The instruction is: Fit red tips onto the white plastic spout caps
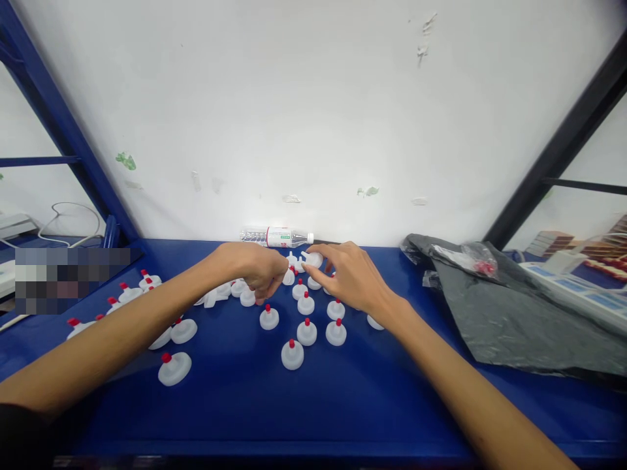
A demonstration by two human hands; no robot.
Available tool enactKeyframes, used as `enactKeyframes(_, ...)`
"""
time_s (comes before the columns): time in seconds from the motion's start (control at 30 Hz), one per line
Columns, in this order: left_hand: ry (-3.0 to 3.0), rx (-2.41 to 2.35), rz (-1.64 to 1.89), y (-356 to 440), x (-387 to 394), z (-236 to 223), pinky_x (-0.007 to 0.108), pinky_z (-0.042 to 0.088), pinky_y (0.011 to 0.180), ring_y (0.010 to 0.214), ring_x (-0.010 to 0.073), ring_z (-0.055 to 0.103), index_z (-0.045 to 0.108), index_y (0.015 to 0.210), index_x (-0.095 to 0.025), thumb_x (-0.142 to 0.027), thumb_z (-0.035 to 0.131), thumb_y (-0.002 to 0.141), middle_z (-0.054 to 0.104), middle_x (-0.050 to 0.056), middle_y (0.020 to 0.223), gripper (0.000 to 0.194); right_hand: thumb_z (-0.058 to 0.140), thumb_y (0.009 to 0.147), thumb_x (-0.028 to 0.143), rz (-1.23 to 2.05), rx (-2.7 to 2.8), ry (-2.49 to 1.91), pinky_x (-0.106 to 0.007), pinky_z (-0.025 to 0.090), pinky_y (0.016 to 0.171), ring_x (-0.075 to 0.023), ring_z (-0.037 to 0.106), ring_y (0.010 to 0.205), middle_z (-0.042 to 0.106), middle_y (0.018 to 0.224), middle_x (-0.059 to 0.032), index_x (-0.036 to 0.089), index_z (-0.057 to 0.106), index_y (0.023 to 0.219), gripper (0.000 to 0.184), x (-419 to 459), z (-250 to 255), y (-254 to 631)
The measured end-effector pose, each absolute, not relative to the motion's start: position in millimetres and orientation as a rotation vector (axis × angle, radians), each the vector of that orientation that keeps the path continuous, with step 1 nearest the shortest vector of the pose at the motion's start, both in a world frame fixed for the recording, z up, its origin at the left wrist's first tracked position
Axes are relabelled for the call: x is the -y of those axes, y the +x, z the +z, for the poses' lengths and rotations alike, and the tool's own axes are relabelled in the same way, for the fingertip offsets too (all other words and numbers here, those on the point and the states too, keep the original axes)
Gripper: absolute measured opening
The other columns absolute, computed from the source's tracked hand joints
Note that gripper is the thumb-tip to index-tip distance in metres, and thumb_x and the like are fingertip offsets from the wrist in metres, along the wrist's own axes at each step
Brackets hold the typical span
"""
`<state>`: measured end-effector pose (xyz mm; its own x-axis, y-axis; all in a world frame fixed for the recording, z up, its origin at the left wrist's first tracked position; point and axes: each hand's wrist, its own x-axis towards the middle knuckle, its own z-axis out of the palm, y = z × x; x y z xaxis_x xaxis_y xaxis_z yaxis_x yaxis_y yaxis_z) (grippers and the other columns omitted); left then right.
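My right hand (353,271) reaches in from the right, its thumb and fingers around a white funnel-shaped cap (314,260) whose narrow spout points left. No red tip shows on that cap. Just left of it, my left hand (262,269) is curled with its fingers bent downward; whatever it may hold is hidden. Below and between the hands stand several white round caps with red tips (306,331), spouts upward. Under my left hand lies a cluster of white pieces (218,294), partly covered by the wrist.
A clear plastic bottle (279,237) lies on its side against the white wall. More red-tipped caps (175,369) stand at the left, some behind my left forearm. Dark grey plastic bags (519,313) cover the right side of the blue table (382,405). Metal posts (73,124) rise at both sides.
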<state>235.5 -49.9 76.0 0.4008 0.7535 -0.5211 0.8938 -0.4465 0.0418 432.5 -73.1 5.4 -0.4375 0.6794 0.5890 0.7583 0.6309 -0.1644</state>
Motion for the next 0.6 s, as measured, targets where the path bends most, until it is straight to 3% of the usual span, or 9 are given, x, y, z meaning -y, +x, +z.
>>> enactKeyframes(0.17,2.382,-1.492,-0.646,239.7,55.0,63.0,0.025,0.039,0.052,0.052,0.0154,0.055,0.067,0.055,-0.019,-0.001,0.074,0.047,0.063,-0.001,0.057,0.021,0.063,0.096,0.039,-0.153,2.229,-1.123,-0.034,0.048,0.080,-0.0206,0.068,0.076,0.078,0.090,-0.0051,0.021,0.070,0.120,0.030,73.8,5.0,432.4)
enactKeyframes(0.4,2.381,-1.465,-0.786,241.8,39.0,49.1,0.027,0.042,0.051,0.049,0.0165,0.055,0.065,0.052,-0.017,0.003,0.064,0.045,0.060,0.000,0.051,0.021,0.063,0.097,0.039,-0.154,2.234,-1.115,-0.033,0.047,0.078,-0.0199,0.067,0.075,0.078,0.088,-0.0040,0.021,0.070,0.119,0.030,73.7,4.1,432.5)
enactKeyframes(0.6,2.419,-1.417,-0.714,235.5,39.0,57.6,0.025,0.040,0.049,0.057,0.0178,0.060,0.074,0.073,-0.018,-0.005,0.061,0.053,0.072,0.003,0.069,0.028,0.063,0.097,0.037,-0.161,2.237,-1.133,-0.034,0.047,0.081,-0.0210,0.067,0.076,0.077,0.085,-0.0047,0.020,0.070,0.121,0.031,72.9,5.0,432.3)
